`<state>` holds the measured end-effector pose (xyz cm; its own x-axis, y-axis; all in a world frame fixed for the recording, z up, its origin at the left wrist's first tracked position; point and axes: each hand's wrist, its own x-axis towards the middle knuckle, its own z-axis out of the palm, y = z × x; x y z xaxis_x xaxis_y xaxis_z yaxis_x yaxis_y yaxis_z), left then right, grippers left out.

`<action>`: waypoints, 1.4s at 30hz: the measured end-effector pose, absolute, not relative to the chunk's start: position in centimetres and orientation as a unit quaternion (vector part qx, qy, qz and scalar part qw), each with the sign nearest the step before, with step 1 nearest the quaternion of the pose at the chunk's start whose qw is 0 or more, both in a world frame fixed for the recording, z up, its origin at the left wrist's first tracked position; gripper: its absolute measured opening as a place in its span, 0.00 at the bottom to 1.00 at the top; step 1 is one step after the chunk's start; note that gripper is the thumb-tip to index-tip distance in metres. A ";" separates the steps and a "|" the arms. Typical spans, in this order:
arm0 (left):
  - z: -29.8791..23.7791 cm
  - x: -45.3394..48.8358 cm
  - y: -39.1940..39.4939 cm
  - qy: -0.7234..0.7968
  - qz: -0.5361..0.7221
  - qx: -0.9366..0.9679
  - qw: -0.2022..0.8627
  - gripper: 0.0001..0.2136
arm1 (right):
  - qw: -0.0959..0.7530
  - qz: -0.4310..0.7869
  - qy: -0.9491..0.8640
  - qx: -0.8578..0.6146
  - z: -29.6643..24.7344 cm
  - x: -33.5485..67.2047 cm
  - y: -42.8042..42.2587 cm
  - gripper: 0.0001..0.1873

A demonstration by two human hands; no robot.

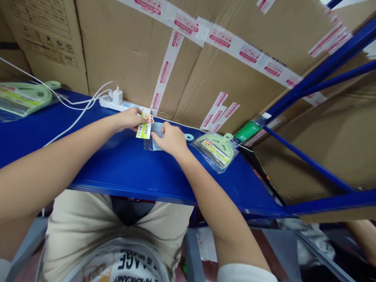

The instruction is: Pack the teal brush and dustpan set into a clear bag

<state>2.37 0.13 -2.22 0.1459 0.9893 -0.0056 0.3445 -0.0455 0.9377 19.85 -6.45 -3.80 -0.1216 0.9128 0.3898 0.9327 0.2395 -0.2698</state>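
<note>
My left hand (131, 119) is closed, pinching a yellow and white label card (143, 131) with red print. Beside it, my right hand (173, 139) bends its thumb and fingers over a small light-blue dustpan (157, 129) in a clear plastic bag (148, 144). The dustpan's handle end, with a hole in it, sticks out to the right of that hand; much of the rest is covered. A light-green dustpan (220, 143), bagged with a similar label, lies to the right on the blue table (123, 168).
Another bagged green dustpan (44, 94) lies far left. A power strip (107, 102) with a white plug and cables runs along the back, against large cardboard boxes (123, 51). A green-labelled bottle (249, 130) leans by the blue frame (311, 149). Part of another person's arm (362, 235) shows at right.
</note>
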 end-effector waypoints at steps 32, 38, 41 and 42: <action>-2.9 2.4 0.0 0.430 0.223 0.762 0.431 0.10 | 0.310 0.042 -0.722 -0.617 -4.8 18.4 -6.4 0.02; -2.6 2.5 -0.5 0.408 0.193 0.745 0.491 0.09 | 0.326 0.053 -0.720 -0.611 -4.4 18.2 -6.7 0.03; -2.5 2.6 -0.7 0.404 0.200 0.738 0.502 0.09 | 0.333 0.053 -0.724 -0.602 -4.6 18.1 -6.8 0.03; -2.5 2.7 -0.7 0.405 0.207 0.738 0.499 0.09 | 0.333 0.055 -0.726 -0.599 -4.7 18.1 -6.8 0.03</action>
